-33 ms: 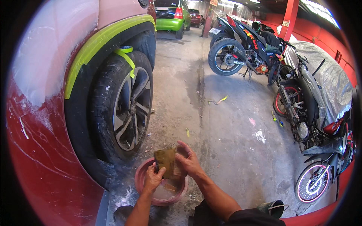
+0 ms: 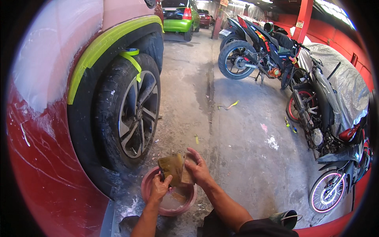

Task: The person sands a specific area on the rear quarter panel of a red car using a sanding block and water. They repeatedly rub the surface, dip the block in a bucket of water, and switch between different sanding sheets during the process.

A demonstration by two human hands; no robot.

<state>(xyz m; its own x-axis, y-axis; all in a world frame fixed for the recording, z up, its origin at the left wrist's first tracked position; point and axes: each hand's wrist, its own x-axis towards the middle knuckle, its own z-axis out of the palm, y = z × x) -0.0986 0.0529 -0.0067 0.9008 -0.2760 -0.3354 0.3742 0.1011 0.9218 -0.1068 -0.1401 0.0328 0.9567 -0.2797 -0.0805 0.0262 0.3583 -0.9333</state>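
My left hand (image 2: 160, 185) grips a brown sheet of sandpaper (image 2: 169, 168) with thumb over its lower part. Just to its right, my right hand (image 2: 197, 172) holds a pale tan block (image 2: 187, 177), fingers round its upper end. Both are above a pink plastic basin (image 2: 146, 183) of cloudy water, with a tan piece lying in it. To the left is a red car panel (image 2: 51, 166) with a whitish patch, lime masking tape (image 2: 89, 59) along the wheel arch, and a wheel (image 2: 130, 114) with a tape roll on its tyre.
Motorcycles (image 2: 244, 59) stand at the right, beside a silver-covered shape (image 2: 347, 87) and red wall. A green car (image 2: 177, 23) is parked behind. Tape scraps (image 2: 233, 103) lie on the concrete floor (image 2: 241, 126). A dark bucket (image 2: 284, 219) sits at the lower right.
The sandpaper has shifted slightly left with my left hand, away from the block, so that more of the block shows in my right hand.
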